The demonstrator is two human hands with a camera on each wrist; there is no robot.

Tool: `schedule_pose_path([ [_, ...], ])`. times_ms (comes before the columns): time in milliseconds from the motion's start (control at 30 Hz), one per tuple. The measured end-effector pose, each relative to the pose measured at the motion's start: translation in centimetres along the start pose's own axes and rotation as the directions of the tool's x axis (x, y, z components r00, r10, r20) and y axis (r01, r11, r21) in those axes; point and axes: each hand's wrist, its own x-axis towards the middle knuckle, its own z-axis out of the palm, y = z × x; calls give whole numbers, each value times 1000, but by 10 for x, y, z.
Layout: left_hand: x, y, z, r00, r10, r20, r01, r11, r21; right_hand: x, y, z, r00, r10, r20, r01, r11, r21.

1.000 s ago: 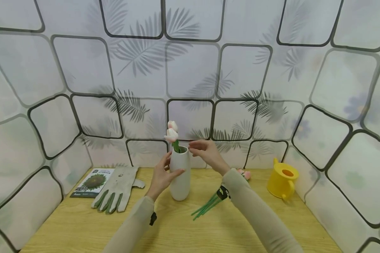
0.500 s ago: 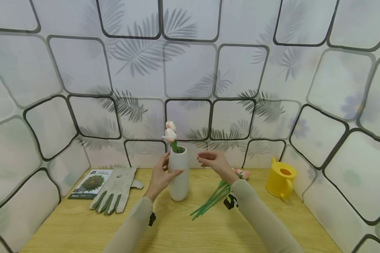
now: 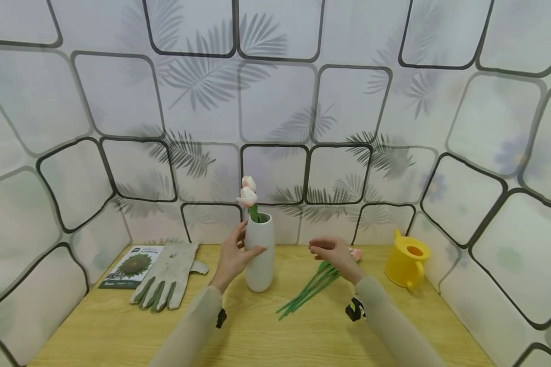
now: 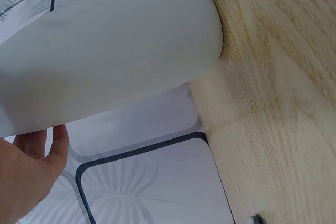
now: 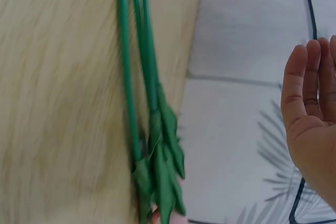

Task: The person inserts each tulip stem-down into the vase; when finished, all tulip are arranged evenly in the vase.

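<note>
A tall white vase (image 3: pixel 260 255) stands upright on the wooden table, with two pale pink tulips (image 3: pixel 248 196) leaning left out of its mouth. My left hand (image 3: pixel 231 257) holds the vase from the left, thumb across its front and fingers round its far side. Only part of that hand (image 4: pixel 31 171) shows against the vase wall (image 4: pixel 115 56) in the left wrist view. Off to the right, my right hand (image 3: pixel 335 253) hovers with nothing in it, over several loose tulips (image 3: pixel 309 291) on the table. In the right wrist view its fingers are nearly straight, apart from the green stems (image 5: pixel 149 77).
A work glove (image 3: pixel 167 275) lies at the left, partly over a seed packet (image 3: pixel 135 266) picturing a sunflower. At the right stands a yellow watering can (image 3: pixel 406 262). Patterned wall panels (image 3: pixel 275 173) close off the back and both sides of the table (image 3: pixel 257 336).
My right hand has moved away from the vase mouth, right and down, to above the loose tulips. The left hand keeps its hold on the vase.
</note>
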Motion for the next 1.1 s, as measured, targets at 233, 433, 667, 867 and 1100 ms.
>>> schedule_pose_path([
  [233,-1,1,1,1000,8,7,-7,1000,-4,-14,24,-24,998,53,27,-50,994,-101],
  [433,-1,2,1,1000,5,10,-5,1000,-7,-26,39,-36,993,76,88,-64,990,-126],
  [667,-1,3,0,1000,-9,10,9,1000,1,-33,54,-40,973,169,155,-148,979,-138],
  [867,-2,3,-1,1000,-4,7,4,1000,0,-33,62,-37,966,178,189,-139,969,-204],
  [1100,-1,2,-1,1000,20,1,-20,1000,5,-31,65,-33,955,216,206,-183,969,-165],
])
